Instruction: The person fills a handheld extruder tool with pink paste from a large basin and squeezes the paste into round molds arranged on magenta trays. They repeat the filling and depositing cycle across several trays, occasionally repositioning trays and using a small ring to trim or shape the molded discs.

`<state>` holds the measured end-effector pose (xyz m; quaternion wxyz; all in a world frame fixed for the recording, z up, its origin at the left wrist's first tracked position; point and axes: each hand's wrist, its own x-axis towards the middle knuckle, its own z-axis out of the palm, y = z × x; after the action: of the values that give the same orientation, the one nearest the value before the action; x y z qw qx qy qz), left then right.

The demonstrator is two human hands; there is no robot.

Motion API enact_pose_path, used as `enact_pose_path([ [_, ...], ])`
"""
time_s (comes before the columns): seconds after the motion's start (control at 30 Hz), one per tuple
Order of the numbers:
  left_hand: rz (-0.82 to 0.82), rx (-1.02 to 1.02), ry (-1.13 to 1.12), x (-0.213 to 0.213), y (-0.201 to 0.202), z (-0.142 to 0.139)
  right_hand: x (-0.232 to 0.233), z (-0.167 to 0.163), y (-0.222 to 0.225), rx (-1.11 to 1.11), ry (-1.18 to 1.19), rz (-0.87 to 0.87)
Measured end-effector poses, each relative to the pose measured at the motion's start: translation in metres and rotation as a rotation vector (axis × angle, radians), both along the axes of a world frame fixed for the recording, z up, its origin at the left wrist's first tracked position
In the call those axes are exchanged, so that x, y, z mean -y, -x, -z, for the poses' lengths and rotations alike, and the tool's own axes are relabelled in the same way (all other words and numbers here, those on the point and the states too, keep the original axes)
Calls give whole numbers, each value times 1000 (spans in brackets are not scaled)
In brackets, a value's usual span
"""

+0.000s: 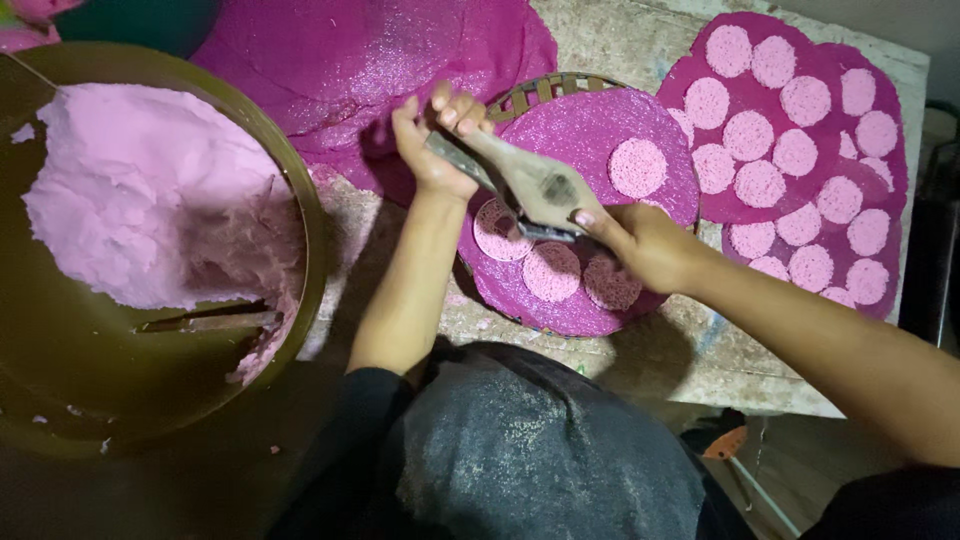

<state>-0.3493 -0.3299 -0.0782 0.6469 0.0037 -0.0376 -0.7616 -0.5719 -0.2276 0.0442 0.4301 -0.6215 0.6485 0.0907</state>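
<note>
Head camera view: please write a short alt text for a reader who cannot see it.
Both hands, left hand and right hand, hold a flat wooden tool over a round magenta mat carrying pale pink discs. A large bowl of pink paste sits at the left.

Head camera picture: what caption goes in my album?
Two hands, left hand and right hand, hold a press tool over a magenta cloth dotted with pink discs.

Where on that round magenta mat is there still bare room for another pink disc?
The round mat is bare along its top and left, beside the lone disc. Its lower edge is crowded with three discs under both hands. The right-hand sheets are nearly full.
</note>
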Motion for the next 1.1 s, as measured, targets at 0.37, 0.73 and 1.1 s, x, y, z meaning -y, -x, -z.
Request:
enact_pose_path([
  [0.37,8,51,33,7,-5,-15,0,15,3,34,129,5],
  [0.73,66,1483,-136,-54,-22,3,-57,82,53,798,339,408],
  [1.1,-324,2173,773,-145,0,20,-131,88,79,976,773,566],
])
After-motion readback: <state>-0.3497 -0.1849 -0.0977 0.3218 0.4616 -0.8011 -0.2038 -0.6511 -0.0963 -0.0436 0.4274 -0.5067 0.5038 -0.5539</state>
